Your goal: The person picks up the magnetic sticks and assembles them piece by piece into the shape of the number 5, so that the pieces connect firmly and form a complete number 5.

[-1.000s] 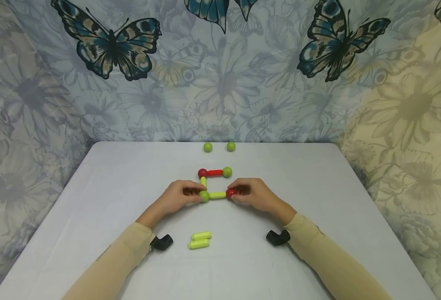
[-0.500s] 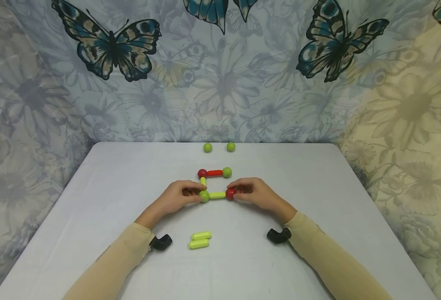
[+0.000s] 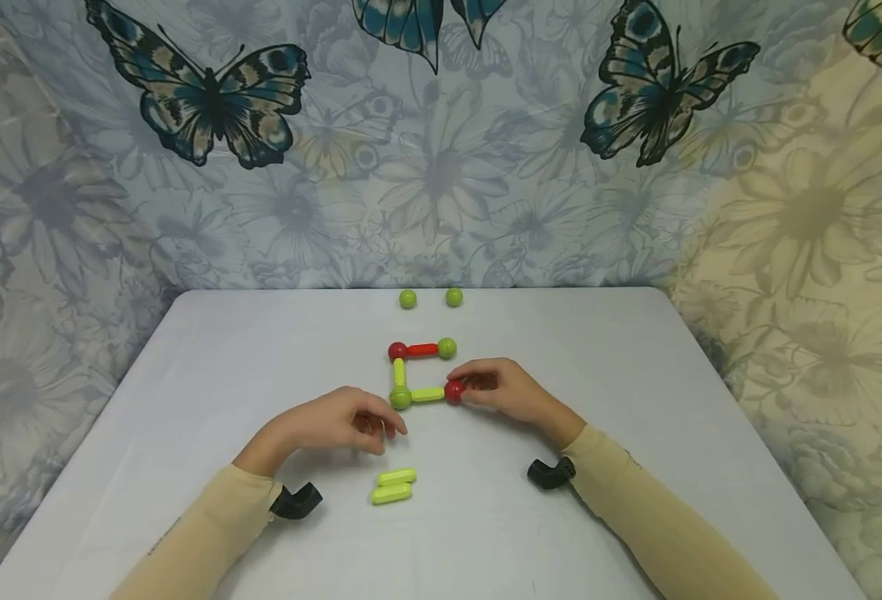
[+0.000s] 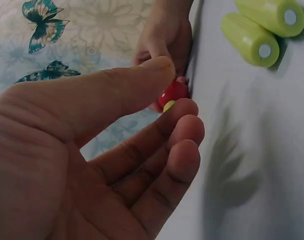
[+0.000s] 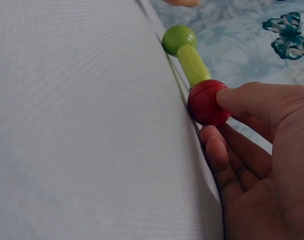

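My right hand (image 3: 508, 390) pinches the red ball (image 5: 208, 102) between thumb and fingers at the right end of a linked chain on the table. From that ball a yellow-green rod (image 3: 428, 394) runs left to a green ball (image 3: 400, 397). Another yellow-green rod (image 3: 399, 372) leads back to a second red ball (image 3: 398, 352), and a red rod (image 3: 422, 350) joins it to a green ball (image 3: 447, 348). My left hand (image 3: 336, 423) hovers with loosely bent fingers and nothing in them, just in front of the near green ball. Two loose yellow-green rods (image 4: 264, 32) lie side by side close to it.
Two loose green balls (image 3: 408, 298) sit near the back edge of the white table (image 3: 598, 350). A patterned butterfly cloth (image 3: 441, 167) stands behind it. Black camera mounts (image 3: 297, 501) stick out from both sleeves, low over the tabletop.
The left hand has let go of the near green ball and moved toward me, near the loose rods. The right hand keeps its pinch on the red ball.
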Motion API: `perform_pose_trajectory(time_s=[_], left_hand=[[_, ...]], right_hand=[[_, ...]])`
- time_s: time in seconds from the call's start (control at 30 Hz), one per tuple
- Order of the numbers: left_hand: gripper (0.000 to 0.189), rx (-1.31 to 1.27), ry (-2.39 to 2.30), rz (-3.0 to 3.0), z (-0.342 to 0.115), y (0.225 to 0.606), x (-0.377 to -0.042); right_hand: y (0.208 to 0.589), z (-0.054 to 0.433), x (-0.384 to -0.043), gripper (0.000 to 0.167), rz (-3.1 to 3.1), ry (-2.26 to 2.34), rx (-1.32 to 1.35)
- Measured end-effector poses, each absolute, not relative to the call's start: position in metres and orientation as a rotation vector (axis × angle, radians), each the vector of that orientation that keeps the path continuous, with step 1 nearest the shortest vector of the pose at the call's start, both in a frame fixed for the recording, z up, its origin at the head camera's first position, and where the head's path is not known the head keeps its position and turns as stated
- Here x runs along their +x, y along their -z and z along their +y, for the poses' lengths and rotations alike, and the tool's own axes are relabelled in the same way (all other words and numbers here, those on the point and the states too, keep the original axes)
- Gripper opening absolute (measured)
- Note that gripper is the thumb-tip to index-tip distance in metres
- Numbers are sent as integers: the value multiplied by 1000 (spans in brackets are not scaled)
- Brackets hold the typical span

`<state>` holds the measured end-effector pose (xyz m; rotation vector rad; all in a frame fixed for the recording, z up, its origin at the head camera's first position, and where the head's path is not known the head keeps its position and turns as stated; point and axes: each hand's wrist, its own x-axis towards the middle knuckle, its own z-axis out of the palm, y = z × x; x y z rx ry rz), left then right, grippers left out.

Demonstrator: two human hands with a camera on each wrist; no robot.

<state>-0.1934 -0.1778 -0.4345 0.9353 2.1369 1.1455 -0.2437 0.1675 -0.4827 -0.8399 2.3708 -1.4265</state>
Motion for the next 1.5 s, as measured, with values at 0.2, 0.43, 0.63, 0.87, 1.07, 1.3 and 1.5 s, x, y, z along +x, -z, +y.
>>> perform_pose_trajectory(time_s=[0.2,0.43,0.63,0.87,1.07,1.3,1.5], left_hand=[[36,1022,-1015,2118,-171,436,-183],[45,1020,-1002,2077,-171,440,-175],[52,1068,-988,2086,-167,441,-171],[51,1068,-952,2102,-164,441,-170],[54,1070,-918,2108,-163,441,-169],[54,1061,-881,2132,-162,441,-170],[47,992,-931,2243,-162,444,-172]], right_hand=[[485,167,-243,31,2375,1419,-845],[483,167,-243,30,2412,1394,-839],[482,167,-242,31,2413,1393,-823],[482,168,-243,30,2409,1406,-821],[483,168,-243,30,2415,1403,-825],[482,168,-243,30,2427,1397,-835],[484,167,-243,31,2429,1388,-835]])
